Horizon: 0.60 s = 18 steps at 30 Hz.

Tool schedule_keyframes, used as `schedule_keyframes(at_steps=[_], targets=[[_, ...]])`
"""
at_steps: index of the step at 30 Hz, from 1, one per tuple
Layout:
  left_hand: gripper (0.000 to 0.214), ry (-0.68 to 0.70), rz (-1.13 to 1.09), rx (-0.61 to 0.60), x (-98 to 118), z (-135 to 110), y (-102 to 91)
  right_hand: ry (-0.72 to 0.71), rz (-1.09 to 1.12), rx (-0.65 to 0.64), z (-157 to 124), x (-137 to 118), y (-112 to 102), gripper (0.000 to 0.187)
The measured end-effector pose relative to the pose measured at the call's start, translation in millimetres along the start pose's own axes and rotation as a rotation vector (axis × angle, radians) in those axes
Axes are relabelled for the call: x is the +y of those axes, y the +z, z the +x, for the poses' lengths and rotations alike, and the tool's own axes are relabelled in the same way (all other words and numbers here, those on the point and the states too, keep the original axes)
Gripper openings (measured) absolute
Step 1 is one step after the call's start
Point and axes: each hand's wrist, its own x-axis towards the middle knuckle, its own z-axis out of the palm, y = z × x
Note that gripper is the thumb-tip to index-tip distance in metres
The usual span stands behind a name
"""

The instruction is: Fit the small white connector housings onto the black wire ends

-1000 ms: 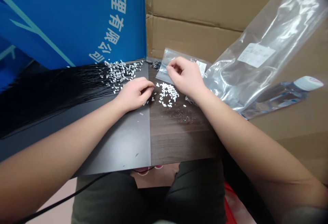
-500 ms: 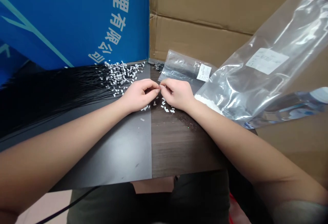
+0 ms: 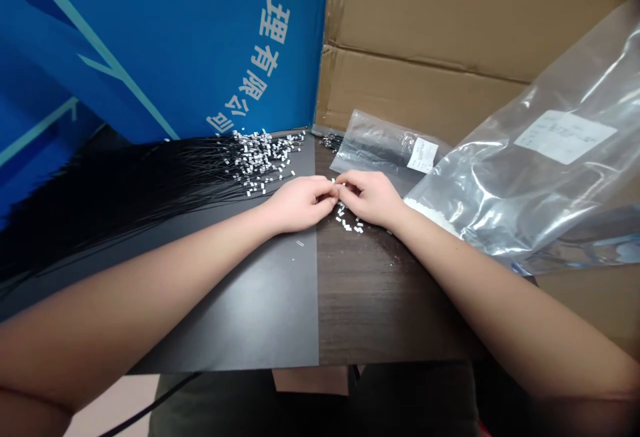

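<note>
Over the middle of the bench (image 3: 390,303), the left hand (image 3: 300,205) and the right hand (image 3: 373,197) meet, the fingers (image 3: 325,189) of each pinched together at a tiny white piece (image 3: 333,185), too small to see clearly. Just below them, loose white pieces (image 3: 347,219) lie on the wood. A dark sheet (image 3: 240,310) covers the bench's left part, under the left forearm, and carries a fan of thin black wires (image 3: 135,197). Their ends reach into a cluster of white pieces (image 3: 263,157). To the right lie a large clear plastic bag (image 3: 530,183) and, farther back, a smaller labelled bag (image 3: 385,147). Farthest off, a blue printed board (image 3: 170,43) stands against a cardboard box (image 3: 425,30).
</note>
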Motion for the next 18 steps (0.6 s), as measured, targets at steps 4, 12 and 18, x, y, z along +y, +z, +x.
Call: schedule_keyframes(at_steps=[4,12,18], targets=[[0.021,0.016,0.020,-0.007,0,0,-0.3,0.008,0.019,-0.002,1,1,-1,0.019],[0.022,0.022,0.034,-0.037,-1,0,-0.1,0.011,0.064,0.038,1,2,1,0.018],[0.021,0.004,0.000,-0.070,-1,2,-0.8,-0.005,-0.076,0.299,-1,-18,-9,0.023]])
